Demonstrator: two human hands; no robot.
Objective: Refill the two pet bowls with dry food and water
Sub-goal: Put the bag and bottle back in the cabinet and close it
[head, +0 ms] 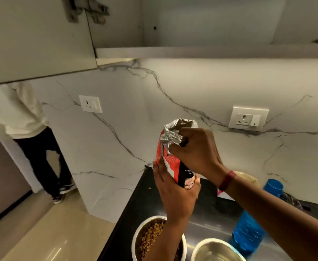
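A red and black dry food bag (175, 164) with a crumpled silver top stands upright over the black counter (135, 208). My left hand (173, 193) wraps its lower part. My right hand (195, 151) pinches the foil top. Below, a steel bowl (150, 238) holds brown kibble, partly hidden by my left forearm. Beside it on the right a second steel bowl (216, 251) shows a shiny inside; I cannot tell whether it holds water. A blue water bottle (246, 234) stands to the right of the bowls, partly behind my right arm.
A blue cap or cup (273, 186) sits at the back by the marble wall. One kibble piece (149, 188) lies on the counter. Another person (32, 140) stands at left on the beige floor. Wall sockets (248, 118) are above the counter.
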